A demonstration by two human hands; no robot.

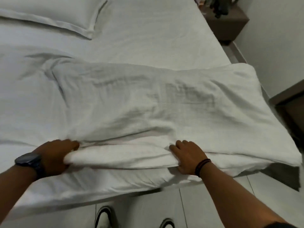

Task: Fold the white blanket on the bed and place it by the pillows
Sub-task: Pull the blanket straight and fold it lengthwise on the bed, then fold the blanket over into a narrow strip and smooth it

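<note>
Seen from a person's own head, looking down at a bed covered in a smooth white sheet. A crumpled white woven blanket lies across the near part of the bed, partly folded into a long band, its right end hanging a little over the bed's corner. The left hand, with a dark wristwatch above it, is closed around the thick rolled near edge of the blanket, thumb below and fingers over the top. The right hand, wearing a dark cord bracelet, is clamped on the same edge further right, fingers curled onto the fabric. Gripping at two spread points likely keeps the edge straight for the next fold. A flat white pillow with a stitched border rests at the far left, well apart from the blanket, so the placing seems not yet begun. A brown bedside cabinet stands beyond the bed's right side. Two shoes show on the pale tiled floor below.
</note>
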